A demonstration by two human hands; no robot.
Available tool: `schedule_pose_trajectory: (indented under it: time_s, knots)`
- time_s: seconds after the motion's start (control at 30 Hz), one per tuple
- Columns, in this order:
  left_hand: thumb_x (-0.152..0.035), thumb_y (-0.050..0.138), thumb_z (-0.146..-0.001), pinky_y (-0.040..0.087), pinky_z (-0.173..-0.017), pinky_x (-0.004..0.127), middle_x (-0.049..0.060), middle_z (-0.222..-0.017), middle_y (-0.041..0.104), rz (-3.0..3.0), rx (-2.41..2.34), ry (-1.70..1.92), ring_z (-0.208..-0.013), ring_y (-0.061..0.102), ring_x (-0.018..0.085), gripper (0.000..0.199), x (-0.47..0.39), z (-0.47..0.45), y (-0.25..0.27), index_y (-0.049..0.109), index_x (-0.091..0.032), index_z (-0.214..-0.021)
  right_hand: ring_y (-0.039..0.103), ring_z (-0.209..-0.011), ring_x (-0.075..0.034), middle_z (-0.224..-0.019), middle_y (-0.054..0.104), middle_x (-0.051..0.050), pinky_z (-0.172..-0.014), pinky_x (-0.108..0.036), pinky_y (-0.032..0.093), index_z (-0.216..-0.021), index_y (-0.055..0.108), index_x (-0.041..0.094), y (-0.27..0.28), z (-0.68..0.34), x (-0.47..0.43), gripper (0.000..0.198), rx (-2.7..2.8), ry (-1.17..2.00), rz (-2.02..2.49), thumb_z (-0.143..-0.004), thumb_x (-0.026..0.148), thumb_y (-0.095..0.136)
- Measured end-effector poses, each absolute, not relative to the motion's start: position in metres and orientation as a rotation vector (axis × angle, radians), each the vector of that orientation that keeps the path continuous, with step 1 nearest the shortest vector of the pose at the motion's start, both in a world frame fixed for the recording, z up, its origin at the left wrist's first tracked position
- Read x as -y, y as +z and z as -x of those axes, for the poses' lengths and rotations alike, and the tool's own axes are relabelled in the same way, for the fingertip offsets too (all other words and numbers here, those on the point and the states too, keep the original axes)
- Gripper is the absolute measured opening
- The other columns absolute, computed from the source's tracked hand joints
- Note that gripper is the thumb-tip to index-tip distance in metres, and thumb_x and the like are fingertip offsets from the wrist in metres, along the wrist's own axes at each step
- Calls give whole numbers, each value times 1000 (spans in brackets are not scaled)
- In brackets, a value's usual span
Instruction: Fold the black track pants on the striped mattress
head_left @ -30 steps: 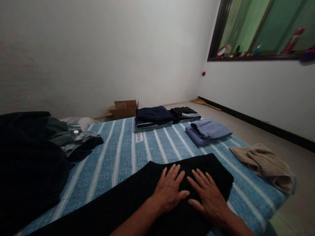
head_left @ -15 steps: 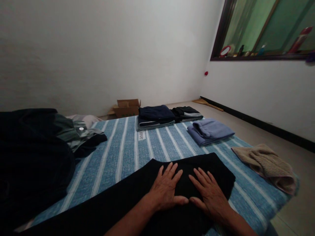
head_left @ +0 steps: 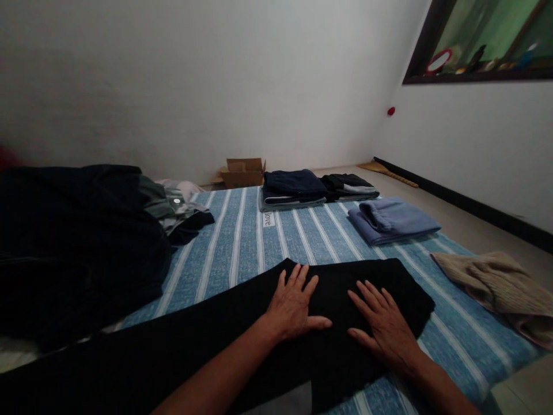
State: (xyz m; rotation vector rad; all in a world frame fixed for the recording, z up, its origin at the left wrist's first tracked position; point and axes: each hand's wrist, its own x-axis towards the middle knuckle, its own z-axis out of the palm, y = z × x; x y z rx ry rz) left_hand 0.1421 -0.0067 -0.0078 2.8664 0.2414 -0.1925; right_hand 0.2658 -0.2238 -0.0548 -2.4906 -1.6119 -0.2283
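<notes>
A pair of black trousers (head_left: 207, 328) lies stretched over a blue-and-white striped bedspread (head_left: 224, 230), its wide end toward the right. My left hand (head_left: 294, 305) rests flat on the black cloth, fingers spread and thumb pointing right. Farther right, my right hand (head_left: 380, 323) also lies flat on it, fingers apart. Neither hand grips anything. A grey patch shows at the cloth's near edge, at the bottom of the view.
A heap of dark clothes (head_left: 86, 242) lies at the left. Folded navy clothes (head_left: 294, 187), folded black clothes (head_left: 349, 187), a folded blue-grey garment (head_left: 395, 219) and a tan knit garment (head_left: 496, 288) line the far and right sides. Beyond stands a cardboard box (head_left: 244, 173).
My hands have moved a little apart on the black trousers, the right one shifting rightward. The view has turned slightly left and down. A grey patch now shows at the near edge.
</notes>
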Motion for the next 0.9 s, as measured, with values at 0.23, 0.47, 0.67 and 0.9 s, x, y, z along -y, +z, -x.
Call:
schedule_pose_trajectory:
  time_s: [0.23,0.47,0.67,0.9]
  knots:
    - [-80,41,-68,6,-108,57,15,-152,10,-2835,-192,-235,-139,3,32,96,0,-140,-3,26,-20,-142,27,-132,-31,-143,36,-12,-104,-53,23,-136,41,22,-51,-266,226,67,1617,-183,2500,-81,59,50]
    - [-69,38,-80,10,-111,49,15,-151,16,-2892,-286,-115,-139,8,29,81,-3,-127,-8,32,-14,-139,24,-134,-29,-145,33,-12,-106,-50,22,-138,40,20,-34,-245,207,64,1671,-174,2437,-85,57,45]
    - [-67,26,-85,9,-112,47,14,-151,17,-2887,-326,-18,-140,7,26,75,-11,-118,-23,30,-15,-140,23,-135,-28,-147,29,-10,-106,-49,25,-139,37,22,-41,-222,184,65,1846,-60,2309,-86,60,41]
    - [-67,23,-85,7,-111,49,13,-151,18,-2821,-277,-48,-140,7,26,76,-9,-114,-22,27,-16,-140,31,-131,-32,-146,31,-9,-102,-51,32,-139,36,25,-79,-226,192,67,1932,-273,2216,-84,62,44]
